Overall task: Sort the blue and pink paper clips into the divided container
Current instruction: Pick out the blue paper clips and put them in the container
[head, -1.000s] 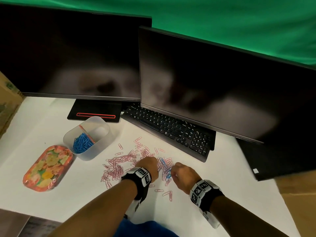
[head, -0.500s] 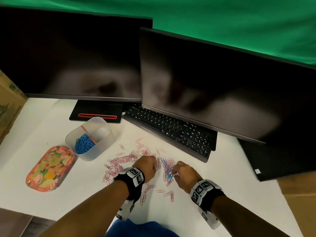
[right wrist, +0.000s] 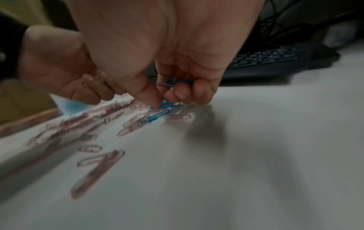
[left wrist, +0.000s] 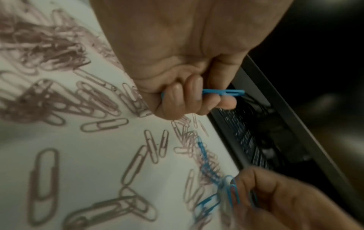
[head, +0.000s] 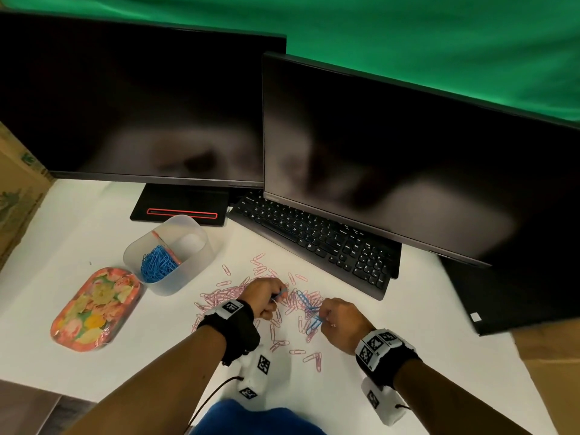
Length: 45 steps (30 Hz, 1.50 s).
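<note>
1. Nearest me, low in the head view, my left hand (head: 265, 296) is curled tight round a blue clip (left wrist: 223, 92) whose end sticks out past the fingertips.
2. At lower centre-right my right hand (head: 343, 321) pinches a bunch of blue clips (head: 314, 323) between thumb and bent fingers, just above the table (head: 361, 312).
3. Between and left of the hands lies the scatter of pink clips (head: 226, 293), a few blue ones (head: 304, 301) mixed in.
4. Left of centre stands the divided container (head: 185, 277): blue clips (head: 157, 266) fill its near compartment. A floral tin (head: 94, 309) sits beside it, lower left.
5. Beyond, the keyboard (head: 317, 243) and two dark monitors (head: 392, 164) wall off the upper frame.
6. Since a second ago, both hands have lifted slightly off the pile and the right now shows blue clips.
7. Bare table lies lower right, and left of the container.
</note>
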Tool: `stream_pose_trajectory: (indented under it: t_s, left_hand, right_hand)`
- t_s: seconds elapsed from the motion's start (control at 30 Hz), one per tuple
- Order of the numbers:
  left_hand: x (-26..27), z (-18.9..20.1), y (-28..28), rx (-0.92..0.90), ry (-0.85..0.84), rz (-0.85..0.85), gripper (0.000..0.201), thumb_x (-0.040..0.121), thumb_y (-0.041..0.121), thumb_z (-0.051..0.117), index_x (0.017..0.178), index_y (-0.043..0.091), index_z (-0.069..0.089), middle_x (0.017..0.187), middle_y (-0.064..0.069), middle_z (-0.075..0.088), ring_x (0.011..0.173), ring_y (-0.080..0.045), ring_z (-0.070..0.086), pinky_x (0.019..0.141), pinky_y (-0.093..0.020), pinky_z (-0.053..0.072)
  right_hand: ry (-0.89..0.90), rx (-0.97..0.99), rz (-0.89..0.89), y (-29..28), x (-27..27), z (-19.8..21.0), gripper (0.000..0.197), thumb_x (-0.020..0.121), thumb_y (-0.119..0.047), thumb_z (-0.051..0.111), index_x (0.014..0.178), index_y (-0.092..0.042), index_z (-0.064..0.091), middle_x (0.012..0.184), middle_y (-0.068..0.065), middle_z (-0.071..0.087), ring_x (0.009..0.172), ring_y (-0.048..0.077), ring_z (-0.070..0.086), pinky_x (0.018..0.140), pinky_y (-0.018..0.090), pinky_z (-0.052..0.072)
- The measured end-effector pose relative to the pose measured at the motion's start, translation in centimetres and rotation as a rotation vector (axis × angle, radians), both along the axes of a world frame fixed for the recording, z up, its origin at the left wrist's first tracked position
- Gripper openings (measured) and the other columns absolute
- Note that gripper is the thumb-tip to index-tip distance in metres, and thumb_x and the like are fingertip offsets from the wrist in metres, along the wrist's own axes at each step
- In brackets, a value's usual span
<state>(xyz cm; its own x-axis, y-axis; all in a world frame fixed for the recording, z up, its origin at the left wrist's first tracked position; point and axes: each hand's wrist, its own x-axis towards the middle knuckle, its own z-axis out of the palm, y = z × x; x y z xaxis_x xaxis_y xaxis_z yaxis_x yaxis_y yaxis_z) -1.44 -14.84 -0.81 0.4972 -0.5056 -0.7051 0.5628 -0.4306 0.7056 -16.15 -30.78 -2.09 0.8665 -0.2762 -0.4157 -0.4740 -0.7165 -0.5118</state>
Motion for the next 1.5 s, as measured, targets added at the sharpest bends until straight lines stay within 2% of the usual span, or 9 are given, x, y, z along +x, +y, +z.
stream_pose_trajectory:
  t_s: [0.2, 0.37, 0.63, 0.77, 0.9, 1.03, 1.17, 1.37, 1.5]
  left_hand:
    - [0.4, 0.2, -0.7, -0.018, 0.104, 0.084, 0.039, 0.096, 0.035, 0.04, 0.062, 0.016, 0.043, 0.056, 0.0, 0.041, 0.042, -0.013, 0.025, 0.044, -0.019, 0.018]
    - [0.3, 0.2, -1.9, 0.035, 0.006, 0.015, 0.032, 0.099, 0.022, 0.038, 0.069, 0.016, 0.045, 0.057, -0.001, 0.038, 0.044, -0.013, 0.025, 0.045, -0.017, 0.019]
    - [-1.7, 1.8, -4.4, -0.037, -0.464, -0.223, 0.022, 0.092, 0.027, 0.06, 0.073, 0.015, 0.061, 0.051, 0.008, 0.046, 0.045, -0.006, 0.039, 0.051, -0.02, 0.034]
    - [-1.5, 2.2, -4.9, -0.117, -0.42, -0.141, 0.012, 0.088, 0.018, 0.066, 0.084, 0.008, 0.072, 0.071, -0.007, 0.066, 0.065, -0.013, 0.058, 0.068, -0.021, 0.047]
    - [-1.8, 2.5, -5.1, -0.134, -0.359, -0.085, 0.014, 0.088, 0.025, 0.067, 0.093, 0.016, 0.077, 0.081, -0.004, 0.074, 0.074, -0.01, 0.064, 0.068, -0.01, 0.049]
    - [-1.1, 1.2, -4.6, 0.074, -0.586, -0.245, 0.019, 0.092, 0.026, 0.057, 0.098, 0.022, 0.074, 0.089, 0.001, 0.073, 0.086, -0.019, 0.064, 0.08, -0.023, 0.048]
    - [-0.4, 0.6, -3.9, 0.314, -0.941, -0.744, 0.033, 0.089, 0.015, 0.051, 0.114, 0.031, 0.064, 0.11, -0.001, 0.058, 0.095, -0.024, 0.063, 0.082, -0.03, 0.051]
    - [-0.8, -0.6, -3.6, 0.493, -1.019, -1.041, 0.03, 0.089, 0.012, 0.052, 0.113, 0.028, 0.059, 0.122, -0.002, 0.048, 0.096, -0.029, 0.062, 0.078, -0.034, 0.051]
    - [-0.9, -0.6, -3.3, 0.529, -1.033, -1.042, 0.022, 0.088, 0.014, 0.053, 0.109, 0.019, 0.058, 0.127, -0.005, 0.049, 0.1, -0.031, 0.062, 0.086, -0.04, 0.052]
  right_hand:
    - [-0.132, 0.499, -0.487, -0.3, 0.5, 0.5, 0.024, 0.082, -0.015, 0.045, 0.058, -0.017, 0.044, 0.06, 0.004, 0.042, 0.057, 0.018, 0.035, 0.055, 0.027, 0.031]
    - [-0.284, 0.9, -0.744, 0.2, 1.5, 2.3, 0.018, 0.073, -0.011, 0.049, 0.055, -0.008, 0.05, 0.057, 0.012, 0.047, 0.044, 0.017, 0.033, 0.045, 0.023, 0.021]
    - [-0.145, 0.621, -0.459, 0.6, 2.7, 2.7, 0.02, 0.082, -0.011, 0.056, 0.063, -0.006, 0.061, 0.057, 0.007, 0.055, 0.049, 0.018, 0.038, 0.047, 0.025, 0.031]
    - [-0.189, 0.783, -0.634, 1.0, 3.4, 3.4, 0.02, 0.089, -0.004, 0.051, 0.07, -0.006, 0.057, 0.052, 0.004, 0.055, 0.045, 0.016, 0.039, 0.045, 0.025, 0.026]
    - [-0.271, 0.843, -0.681, 0.9, 3.5, 2.9, 0.016, 0.094, -0.004, 0.051, 0.079, -0.003, 0.058, 0.063, 0.012, 0.051, 0.047, 0.016, 0.041, 0.045, 0.026, 0.029]
    - [-0.301, 1.026, -0.784, 0.3, 3.1, 2.9, 0.017, 0.092, 0.004, 0.046, 0.095, -0.003, 0.061, 0.062, 0.013, 0.052, 0.05, 0.019, 0.042, 0.049, 0.027, 0.03]
    - [-0.227, 1.103, -0.894, -0.5, 2.2, 2.4, 0.023, 0.086, 0.009, 0.039, 0.099, 0.002, 0.056, 0.063, 0.015, 0.051, 0.051, 0.021, 0.044, 0.049, 0.027, 0.032]
    - [-0.025, 0.861, -0.888, -0.9, 1.9, 1.4, 0.019, 0.085, 0.001, 0.042, 0.077, -0.007, 0.058, 0.062, 0.006, 0.048, 0.047, 0.017, 0.037, 0.048, 0.021, 0.024]
    - [-0.01, 0.191, -0.35, -0.6, 1.9, 1.0, 0.004, 0.084, -0.02, 0.062, 0.083, -0.022, 0.065, 0.07, -0.009, 0.059, 0.065, 0.014, 0.057, 0.057, 0.021, 0.041]
